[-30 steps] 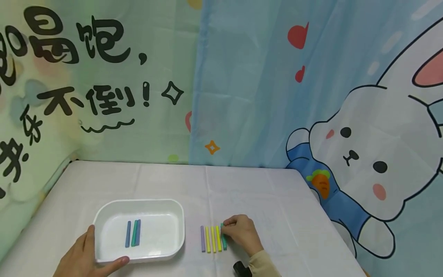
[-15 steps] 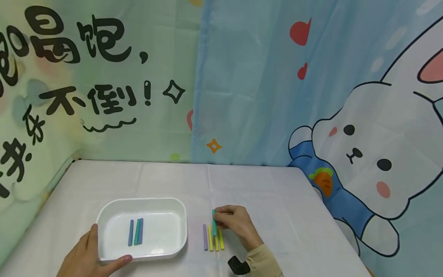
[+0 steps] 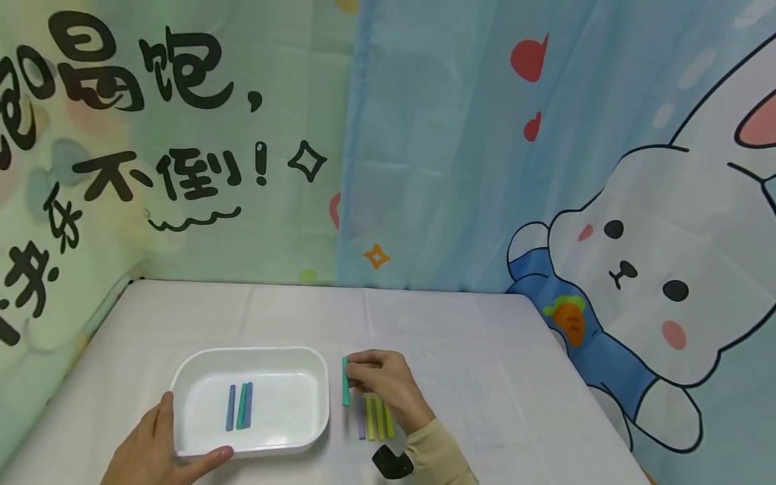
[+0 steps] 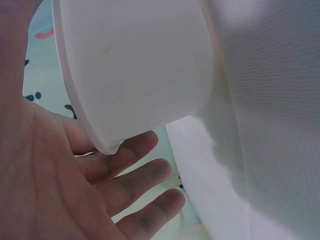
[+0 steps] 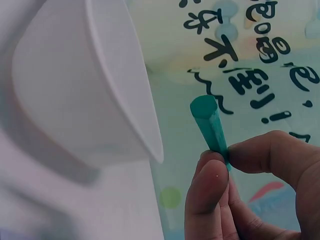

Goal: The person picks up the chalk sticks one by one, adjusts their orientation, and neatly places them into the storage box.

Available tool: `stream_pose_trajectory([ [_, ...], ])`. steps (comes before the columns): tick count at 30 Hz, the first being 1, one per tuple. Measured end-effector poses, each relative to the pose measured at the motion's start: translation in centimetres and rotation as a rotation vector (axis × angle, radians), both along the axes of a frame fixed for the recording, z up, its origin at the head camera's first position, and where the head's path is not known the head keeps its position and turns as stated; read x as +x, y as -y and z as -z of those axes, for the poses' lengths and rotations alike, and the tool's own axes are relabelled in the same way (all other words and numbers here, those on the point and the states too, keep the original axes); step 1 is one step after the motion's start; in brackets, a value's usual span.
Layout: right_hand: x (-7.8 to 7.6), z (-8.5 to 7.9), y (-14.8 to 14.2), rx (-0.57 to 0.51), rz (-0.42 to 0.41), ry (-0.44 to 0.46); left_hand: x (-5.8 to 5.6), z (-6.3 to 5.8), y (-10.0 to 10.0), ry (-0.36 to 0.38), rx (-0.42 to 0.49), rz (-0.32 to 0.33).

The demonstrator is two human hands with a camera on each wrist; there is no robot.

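Observation:
In the head view my right hand (image 3: 388,387) pinches a green chalk stick (image 3: 345,381) upright between thumb and fingertips, just right of the white tray (image 3: 261,450). The right wrist view shows the chalk's thick round end pointing up, with the tray's wall beside it. My left hand (image 3: 148,444) rests against the tray's near left corner; its fingers (image 4: 142,187) lie fairly straight along the outside, thumb at the front rim. Inside the tray lie a green chalk stick (image 3: 241,406) and two blue ones (image 3: 230,407).
Below my right hand, a purple chalk stick (image 3: 361,417) and three yellow ones (image 3: 380,419) lie in a row on the white-covered table (image 3: 497,404). A printed curtain (image 3: 424,135) hangs behind the table. A black strap (image 3: 391,463) shows at the right wrist.
My right hand has picked the green chalk stick off the right end of the row and carried it left, over the other sticks, towards the tray. The left hand stays at the tray.

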State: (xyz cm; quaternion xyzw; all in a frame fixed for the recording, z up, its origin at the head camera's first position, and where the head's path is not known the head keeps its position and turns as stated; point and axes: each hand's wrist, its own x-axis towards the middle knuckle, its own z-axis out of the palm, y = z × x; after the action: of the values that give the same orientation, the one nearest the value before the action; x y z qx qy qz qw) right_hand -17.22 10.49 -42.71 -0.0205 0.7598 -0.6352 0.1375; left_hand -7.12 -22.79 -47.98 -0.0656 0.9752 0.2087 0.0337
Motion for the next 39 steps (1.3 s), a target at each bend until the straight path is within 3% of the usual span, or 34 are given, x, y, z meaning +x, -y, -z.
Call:
stream_pose_trajectory([
  [8, 0.1, -0.8, 3.0, -0.026, -0.014, -0.003, -0.1, -0.1, -0.1, 0.024, -0.007, -0.003],
  [14, 0.1, -1.1, 5.1, -0.05, -0.027, -0.003, 0.3, 0.3, 0.0, -0.079, -0.003, 0.009],
  [19, 0.0, -1.1, 6.5, -0.078, -0.042, -0.005, 0.1, 0.4, 0.1, -0.098, 0.008, 0.016],
  [30, -0.3, -0.6, 9.0, -0.077, -0.061, 0.008, 0.0, 0.7, 0.0, -0.058, 0.017, 0.002],
  [39, -0.3, 0.2, 10.5, -0.059, -0.055, 0.029, 0.3, 1.1, 0.2, -0.146, 0.007, 0.014],
])
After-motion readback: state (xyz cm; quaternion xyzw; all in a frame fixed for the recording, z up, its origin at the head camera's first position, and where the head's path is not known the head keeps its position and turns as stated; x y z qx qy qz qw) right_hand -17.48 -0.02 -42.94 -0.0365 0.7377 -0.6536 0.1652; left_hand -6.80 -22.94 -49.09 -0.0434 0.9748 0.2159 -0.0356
